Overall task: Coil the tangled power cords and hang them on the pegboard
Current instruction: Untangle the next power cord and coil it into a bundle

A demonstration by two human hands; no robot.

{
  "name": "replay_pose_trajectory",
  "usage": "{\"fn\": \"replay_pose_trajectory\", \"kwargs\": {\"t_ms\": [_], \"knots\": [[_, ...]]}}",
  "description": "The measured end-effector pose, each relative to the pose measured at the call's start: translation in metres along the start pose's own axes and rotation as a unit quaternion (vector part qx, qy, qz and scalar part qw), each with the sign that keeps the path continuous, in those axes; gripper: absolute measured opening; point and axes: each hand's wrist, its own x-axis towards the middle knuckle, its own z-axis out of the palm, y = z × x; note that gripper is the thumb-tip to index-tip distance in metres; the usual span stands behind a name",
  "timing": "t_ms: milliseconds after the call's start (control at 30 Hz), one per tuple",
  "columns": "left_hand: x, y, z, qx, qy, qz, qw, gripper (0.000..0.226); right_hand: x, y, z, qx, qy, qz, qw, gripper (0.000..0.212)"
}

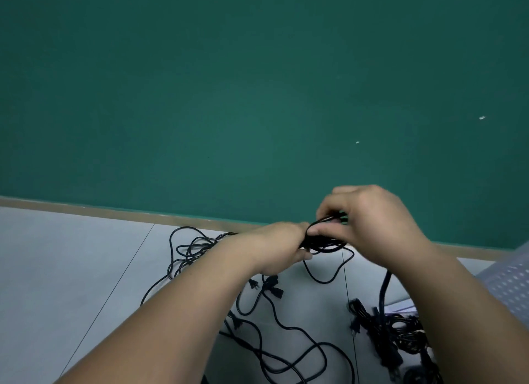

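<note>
Left hand (282,247) clenches round the small black coil (329,248), held up before the green wall, likely pinning finished loops, while right hand (372,226) pinches the top turn, seemingly laying it on; slack trails down to tangled cords (257,320) on the floor.

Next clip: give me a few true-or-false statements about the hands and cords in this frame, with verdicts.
1. The left hand and the right hand both grip one black cord coil. True.
2. The coil already hangs on a pegboard. False: it is held up in the air, in front of the green wall.
3. Loose cords lie tangled on the grey floor. True.
4. The right hand is open and holds nothing. False: its fingers curl round the coil.
5. A heap of bundled cords lies on the floor at lower right. True.
</note>
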Motion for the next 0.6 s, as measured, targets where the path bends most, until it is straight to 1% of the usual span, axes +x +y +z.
{"fn": "replay_pose_trajectory", "kwargs": {"t_ms": [67,100,133,167,200,233,300,333,367,400,467,500,533,567,600], "knots": [[-0.004,0.011,-0.004,-0.003,0.009,0.028,1.0,0.029,-0.002,0.018,-0.003,0.074,0.037,0.054,0.995,0.035],[-0.007,0.015,-0.007,-0.003,0.016,0.045,0.999,0.029,-0.003,0.024,-0.005,0.131,0.04,0.075,0.988,0.033],[-0.01,0.019,-0.008,0.002,0.021,0.061,0.998,0.029,-0.004,0.028,-0.008,0.202,0.027,0.093,0.975,0.029],[-0.014,0.024,-0.01,0.012,0.023,0.076,0.997,0.029,-0.006,0.033,-0.012,0.275,-0.002,0.108,0.955,0.025],[-0.017,0.027,-0.009,0.025,0.024,0.088,0.995,0.028,-0.008,0.037,-0.017,0.346,-0.043,0.123,0.929,0.023],[-0.02,0.032,-0.008,0.037,0.029,0.101,0.994,0.028,-0.011,0.043,-0.022,0.394,-0.078,0.14,0.905,0.022],[-0.026,0.041,-0.007,0.04,0.042,0.122,0.991,0.03,-0.015,0.056,-0.027,0.437,-0.092,0.187,0.875,0.021],[-0.029,0.044,-0.007,0.02,0.052,0.128,0.99,0.031,-0.016,0.059,-0.026,0.454,-0.081,0.211,0.862,0.019],[-0.031,0.044,-0.008,-0.014,0.064,0.133,0.989,0.031,-0.015,0.062,-0.021,0.457,-0.068,0.226,0.857,0.013],[-0.032,0.043,-0.008,-0.058,0.081,0.134,0.986,0.03,-0.013,0.058,-0.016,0.458,-0.062,0.232,0.856,0.005],[-0.031,0.034,-0.009,-0.138,0.13,0.115,0.975,0.032,-0.007,0.051,0.004,0.393,-0.057,0.211,0.893,0.018],[-0.03,0.028,-0.01,-0.164,0.163,0.095,0.968,0.034,-0.004,0.047,0.016,0.339,-0.048,0.202,0.917,0.016],[-0.028,0.02,-0.011,-0.189,0.196,0.07,0.96,0.035,-0.001,0.042,0.026,0.298,-0.039,0.202,0.932,0.01],[-0.026,0.013,-0.012,-0.213,0.222,0.045,0.95,0.036,0.001,0.036,0.032,0.259,-0.03,0.202,0.944,0.015],[-0.024,0.006,-0.013,-0.232,0.241,0.022,0.942,0.038,0.003,0.029,0.037,0.228,-0.027,0.202,0.952,0.025]]}}
